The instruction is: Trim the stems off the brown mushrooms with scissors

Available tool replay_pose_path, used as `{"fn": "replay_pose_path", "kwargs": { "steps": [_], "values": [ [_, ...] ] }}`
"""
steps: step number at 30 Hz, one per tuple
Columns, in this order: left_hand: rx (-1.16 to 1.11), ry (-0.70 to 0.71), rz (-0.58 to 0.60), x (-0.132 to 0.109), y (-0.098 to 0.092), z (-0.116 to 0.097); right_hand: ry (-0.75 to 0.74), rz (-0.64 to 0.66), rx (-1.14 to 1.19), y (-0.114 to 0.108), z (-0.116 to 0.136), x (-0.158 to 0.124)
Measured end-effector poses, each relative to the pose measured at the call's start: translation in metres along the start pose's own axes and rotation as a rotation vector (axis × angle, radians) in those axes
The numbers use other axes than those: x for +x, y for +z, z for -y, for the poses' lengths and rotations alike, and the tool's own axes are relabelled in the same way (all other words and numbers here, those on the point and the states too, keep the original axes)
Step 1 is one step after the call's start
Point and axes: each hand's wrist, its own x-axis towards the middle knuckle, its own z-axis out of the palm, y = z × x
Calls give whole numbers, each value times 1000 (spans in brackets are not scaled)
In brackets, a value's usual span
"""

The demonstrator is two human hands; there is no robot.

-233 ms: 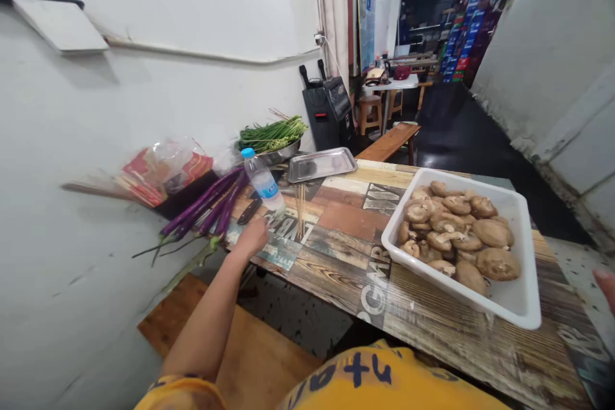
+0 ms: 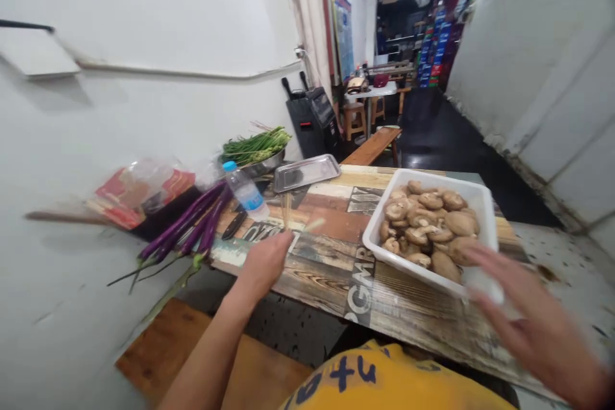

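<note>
At the far left, against the wall, lie crumpled plastic bags (image 2: pixel 139 187). Just right of them, long purple eggplants (image 2: pixel 192 219) rest with their stems hanging over the edge of the counter (image 2: pixel 331 269). A water bottle (image 2: pixel 245 191) lies tilted beside the eggplants, with a dark-handled knife (image 2: pixel 234 224) just below it. Behind the bottle, a metal bowl holds green stalks (image 2: pixel 257 146), and a flat metal tray (image 2: pixel 306 172) sits to its right.

A small bundle of skewers (image 2: pixel 287 208) lies on the counter in front of the metal tray. The left hand (image 2: pixel 264 262) rests at the bundle's near end. Its grip is clenched, and one skewer (image 2: pixel 313 225) shows as a pale blurred streak pointing rightward from the fingertips.

Further right, a white tub (image 2: pixel 473 193) stands on the counter, filled with brown mushrooms (image 2: pixel 423 224). The right hand (image 2: pixel 533 327) is blurred and hovers over the tub's near corner. Its grip is released, with the fingers spread and nothing in them. Whether it touches the rim cannot be told.
</note>
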Motion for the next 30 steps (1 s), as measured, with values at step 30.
{"fn": "replay_pose_path", "kwargs": {
  "steps": [30],
  "values": [
    [-488,643,60,207,-10,-199,879,71,1130,-7,17,-65]
  ]
}}
